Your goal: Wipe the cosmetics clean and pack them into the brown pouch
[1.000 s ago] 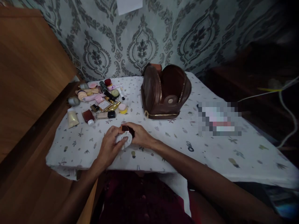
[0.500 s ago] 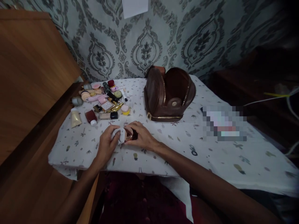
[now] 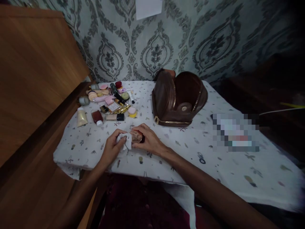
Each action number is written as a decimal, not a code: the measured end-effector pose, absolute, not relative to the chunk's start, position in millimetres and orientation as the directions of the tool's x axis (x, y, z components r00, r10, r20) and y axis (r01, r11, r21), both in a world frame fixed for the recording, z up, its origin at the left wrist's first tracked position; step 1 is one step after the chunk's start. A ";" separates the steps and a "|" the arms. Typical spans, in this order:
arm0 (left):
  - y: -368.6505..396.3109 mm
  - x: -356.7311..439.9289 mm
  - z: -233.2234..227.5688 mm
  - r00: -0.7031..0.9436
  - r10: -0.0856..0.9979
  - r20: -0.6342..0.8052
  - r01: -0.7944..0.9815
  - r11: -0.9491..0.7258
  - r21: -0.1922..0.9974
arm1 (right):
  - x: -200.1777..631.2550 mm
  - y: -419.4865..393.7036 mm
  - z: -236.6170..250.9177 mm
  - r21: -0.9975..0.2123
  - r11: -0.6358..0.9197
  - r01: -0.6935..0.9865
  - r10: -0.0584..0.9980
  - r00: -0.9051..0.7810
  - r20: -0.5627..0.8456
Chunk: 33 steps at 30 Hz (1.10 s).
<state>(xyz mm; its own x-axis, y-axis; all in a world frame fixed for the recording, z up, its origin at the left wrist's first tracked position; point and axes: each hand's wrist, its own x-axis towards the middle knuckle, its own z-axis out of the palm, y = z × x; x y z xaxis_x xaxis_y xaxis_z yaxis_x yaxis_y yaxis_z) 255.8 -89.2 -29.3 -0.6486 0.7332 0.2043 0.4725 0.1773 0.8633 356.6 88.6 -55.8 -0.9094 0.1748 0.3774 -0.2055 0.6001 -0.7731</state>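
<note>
Both hands have turned the little jar onto its side since a moment ago. On the table (image 3: 78,152), near its front edge, the right hand (image 3: 149,141) grips the jar (image 3: 137,137) while the left hand (image 3: 111,149) pinches a white cloth (image 3: 125,140) against it: wiping looks underway. Next, probably turn it. Open room lies right; the bag (image 3: 178,98) and cosmetics (image 3: 107,101) sit behind.

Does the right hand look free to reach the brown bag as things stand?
Probably not at once: the right hand holds a small round container. The bare cloth between it and the open brown bag leaves the path clear.
</note>
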 end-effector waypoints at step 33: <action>-108.9 254.1 -27.0 -0.651 0.699 0.295 0.599 0.234 0.766 | 361.9 90.8 -40.2 -0.848 0.390 -0.358 -0.091 -0.932 0.351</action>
<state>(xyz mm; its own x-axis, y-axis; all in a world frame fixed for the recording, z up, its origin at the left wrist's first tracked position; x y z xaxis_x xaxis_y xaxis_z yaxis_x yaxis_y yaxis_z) 254.1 -108.9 -27.0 -0.6510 0.6994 0.2950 0.5986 0.2340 0.7661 361.9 90.8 -40.2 -0.9319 -0.0906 0.3512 -0.3577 0.3904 -0.8483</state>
